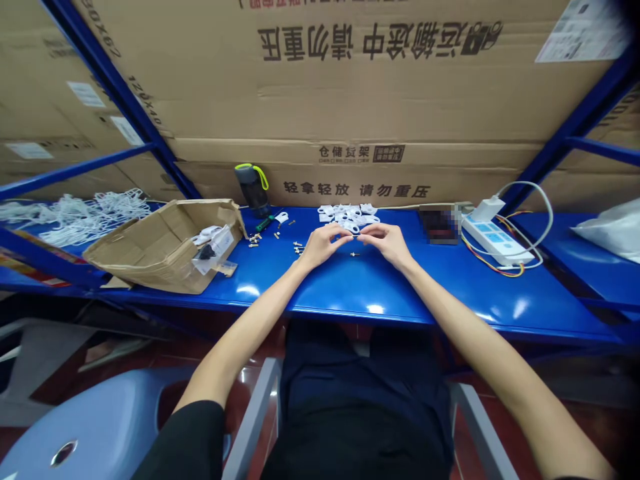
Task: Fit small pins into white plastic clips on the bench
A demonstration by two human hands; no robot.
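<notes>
Above the blue table [350, 287], my left hand [325, 244] and my right hand [387, 244] meet fingertip to fingertip. Both hands are pinched on a tiny part [356, 236], too small to name. Just behind the fingers lies a pile of white plastic pieces [345, 215]. One small metal-coloured part [355, 254] rests on the table in front of the hands. More such small parts [299, 248] lie beside my left hand, and others [255, 239] are scattered farther left.
An open cardboard box [165, 247] with packets stands at the left, near white cords [100, 212]. A dark bottle [253, 190] and green tool [265, 224] are behind. Right are a dark blurred item [439, 225] and a power strip [497, 239] with cables.
</notes>
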